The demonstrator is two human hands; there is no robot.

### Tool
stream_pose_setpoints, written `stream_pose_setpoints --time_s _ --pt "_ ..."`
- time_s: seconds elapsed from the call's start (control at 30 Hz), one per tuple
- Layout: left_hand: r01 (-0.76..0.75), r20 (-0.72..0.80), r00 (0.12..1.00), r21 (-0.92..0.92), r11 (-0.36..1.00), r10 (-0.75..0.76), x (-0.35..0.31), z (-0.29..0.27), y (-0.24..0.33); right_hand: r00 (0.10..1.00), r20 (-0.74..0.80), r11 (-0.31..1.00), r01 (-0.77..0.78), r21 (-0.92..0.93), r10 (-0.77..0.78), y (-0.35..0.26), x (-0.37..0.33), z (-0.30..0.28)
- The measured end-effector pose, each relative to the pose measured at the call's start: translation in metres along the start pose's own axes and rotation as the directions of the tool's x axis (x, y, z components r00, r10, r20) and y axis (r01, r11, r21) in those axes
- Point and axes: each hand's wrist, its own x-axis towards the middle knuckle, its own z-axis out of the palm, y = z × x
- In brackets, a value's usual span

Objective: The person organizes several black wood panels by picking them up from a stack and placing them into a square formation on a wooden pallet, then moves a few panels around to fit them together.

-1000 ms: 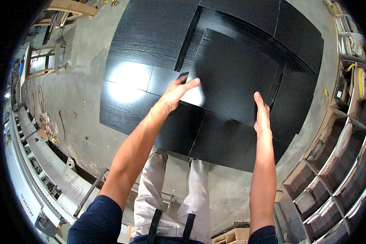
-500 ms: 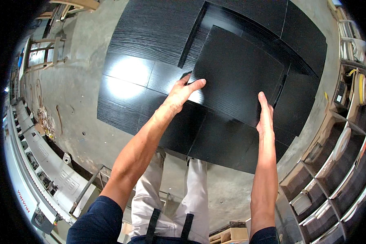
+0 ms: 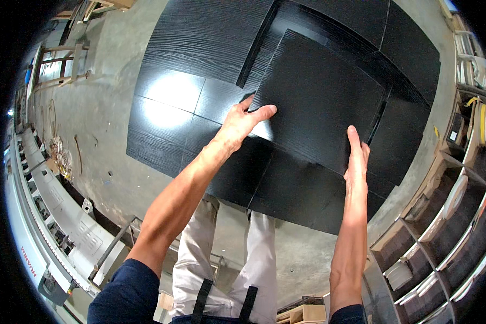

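Note:
Between my hands is a dark rectangular panel [image 3: 318, 92] with a fine wood grain, tilted above a surface of black wood-grain panels [image 3: 200, 43]. My left hand [image 3: 244, 120] grips its left edge, thumb on top and fingers curled underneath. At the right edge, my right hand [image 3: 356, 154] holds on with the thumb along the top face; its other fingers are mostly hidden behind the edge. Beyond the held panel, long narrow black strips [image 3: 258, 46] lie on the black panels along the left and far sides.
Grey concrete floor [image 3: 108, 65] surrounds the black panels. On the right stands a shelf [image 3: 416, 237] with compartments holding rolls of edging, one yellow [image 3: 483, 123]. A long white-and-grey machine [image 3: 59, 194] runs along the left. A wooden frame [image 3: 65, 65] stands at the far left.
The held panel has shifted slightly to the right, and my right hand has moved a little right and down with it. Both hands keep their hold.

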Motion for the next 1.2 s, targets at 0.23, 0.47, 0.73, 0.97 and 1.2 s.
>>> stream_pose_setpoints --time_s 0.23,0.47,0.73,0.97,1.2 --pt "0.045 -0.088 0.994 -0.162 0.986 -0.060 0.000 -0.005 -0.016 0.983 0.112 0.967 0.163 -0.198 -0.143 -0.034 0.009 0.015" --pt "-0.004 -0.082 0.997 0.079 0.997 0.011 0.014 -0.010 -0.002 0.993 0.038 0.973 0.119 -0.197 -0.114 -0.007 0.033 0.013" --pt "0.182 -0.165 0.927 -0.588 0.788 -0.337 -0.056 0.038 -0.069 0.978 0.206 0.999 0.020 0.042 -0.029 0.007 0.016 -0.008" --pt "0.202 -0.062 0.892 -0.832 0.516 -0.448 -0.035 0.082 -0.044 0.976 -0.008 0.823 -0.180 0.540 0.218 0.071 -0.008 -0.025" --pt "0.165 -0.156 0.890 -0.767 0.620 -0.429 -0.019 0.073 -0.063 0.993 0.106 0.894 0.002 0.448 -0.055 0.023 -0.003 0.007"
